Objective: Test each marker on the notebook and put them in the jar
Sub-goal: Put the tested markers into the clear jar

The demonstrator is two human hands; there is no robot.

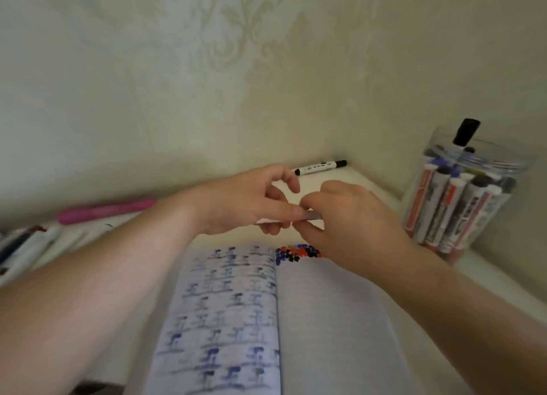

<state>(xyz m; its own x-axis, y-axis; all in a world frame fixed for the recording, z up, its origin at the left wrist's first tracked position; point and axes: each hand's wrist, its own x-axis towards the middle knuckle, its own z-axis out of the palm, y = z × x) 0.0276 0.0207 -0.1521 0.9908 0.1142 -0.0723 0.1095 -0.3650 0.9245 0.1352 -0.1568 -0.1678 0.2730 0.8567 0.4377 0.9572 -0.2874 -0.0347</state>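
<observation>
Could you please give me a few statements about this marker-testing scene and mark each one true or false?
1. Both hands hold one marker between them above the notebook. True.
2. The jar lies tipped over on its side. False: it stands upright at the right, with many markers in it.
3. Coloured test dots sit at the top of the notebook's right page. True.
4. The pink marker is inside the jar. False: it lies on the table at the left.
5. The right hand rests flat on the page. False: its grip is on the marker's end, opposite the left hand.
</observation>
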